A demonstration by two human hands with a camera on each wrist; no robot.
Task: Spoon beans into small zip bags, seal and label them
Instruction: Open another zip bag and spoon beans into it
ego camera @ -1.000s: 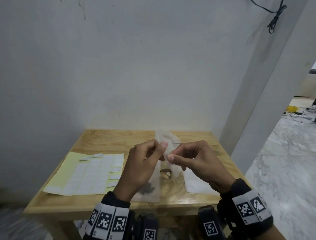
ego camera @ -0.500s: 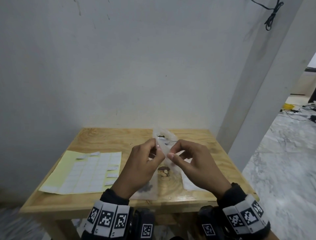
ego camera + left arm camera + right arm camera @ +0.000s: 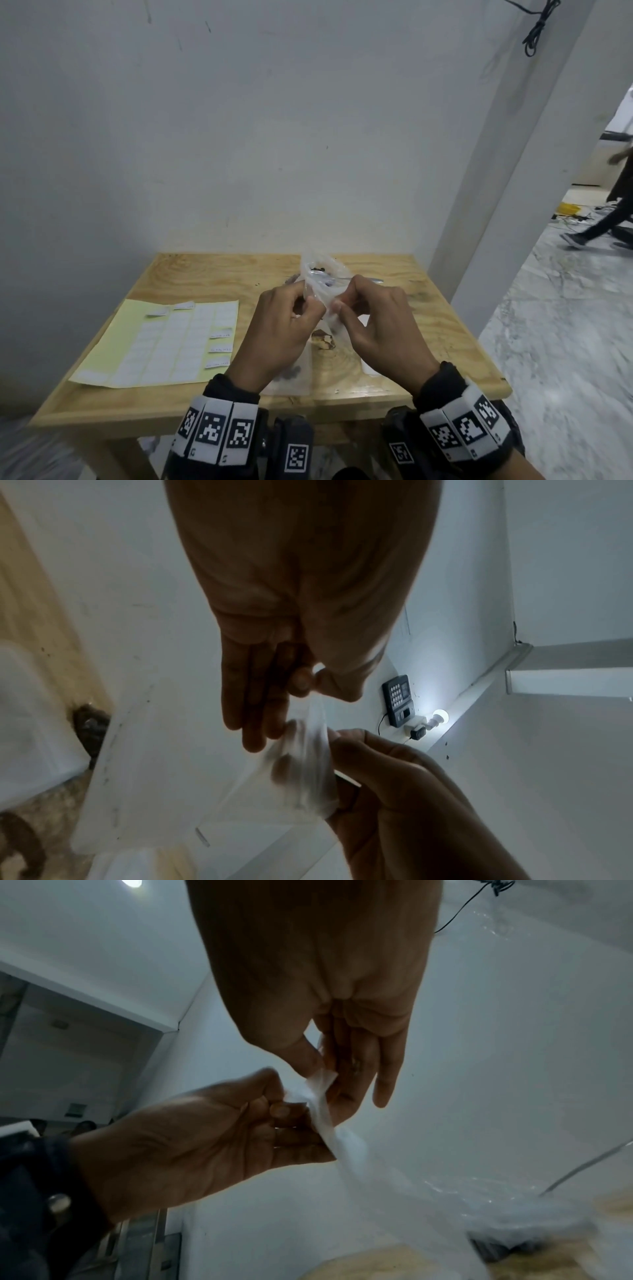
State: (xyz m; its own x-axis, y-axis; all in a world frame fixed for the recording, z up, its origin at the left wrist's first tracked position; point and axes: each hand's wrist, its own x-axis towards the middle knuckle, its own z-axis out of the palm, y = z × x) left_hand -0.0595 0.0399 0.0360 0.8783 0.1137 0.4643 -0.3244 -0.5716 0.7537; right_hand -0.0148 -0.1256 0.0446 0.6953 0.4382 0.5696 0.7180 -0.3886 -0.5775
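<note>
Both hands hold a small clear zip bag (image 3: 328,310) upright over the wooden table (image 3: 212,274), with a few beans (image 3: 323,341) in its bottom. My left hand (image 3: 315,303) pinches the left part of the bag's top edge and my right hand (image 3: 337,306) pinches the right part, fingertips nearly touching. In the left wrist view the left hand (image 3: 308,685) pinches the thin bag (image 3: 301,764) beside the right hand (image 3: 394,777). The right wrist view shows the right hand (image 3: 323,1072) pinching the bag (image 3: 325,1118).
A larger clear bag of beans (image 3: 317,270) with a metal spoon (image 3: 363,280) in it stands just behind the hands. A yellow label sheet (image 3: 164,339) lies at the left. Another flat bag (image 3: 291,371) lies under my left wrist. A person (image 3: 613,209) walks past on the floor at the far right.
Both hands keep their pinch on the bag's top and have drawn a little closer together. The head view has shifted, and a person has come into sight at the right.
</note>
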